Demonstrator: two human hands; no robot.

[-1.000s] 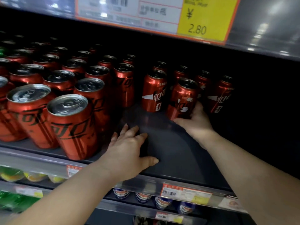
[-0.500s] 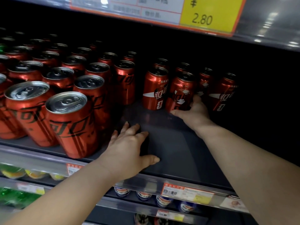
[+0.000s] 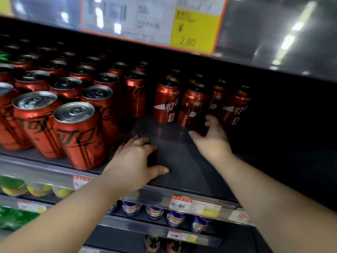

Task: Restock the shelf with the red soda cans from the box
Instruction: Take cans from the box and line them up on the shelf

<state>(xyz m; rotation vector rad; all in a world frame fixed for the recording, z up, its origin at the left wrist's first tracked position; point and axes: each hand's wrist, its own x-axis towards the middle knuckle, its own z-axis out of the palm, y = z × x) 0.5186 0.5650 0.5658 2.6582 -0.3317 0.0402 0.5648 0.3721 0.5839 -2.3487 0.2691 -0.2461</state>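
Restocking under way: left of the bare stretch of shelf (image 3: 178, 157), red soda cans (image 3: 76, 132) stand packed in rows that reach the front edge. On the stretch's near left corner the left hand (image 3: 135, 161) lies spread flat, holding nothing. At its far right edge the right hand (image 3: 209, 137) cups the foot of one upright can (image 3: 193, 105), thumb and fingers curled round it, beside a short back row (image 3: 235, 106). The bare stretch itself is unfilled, so much appears left to do; the box is out of view.
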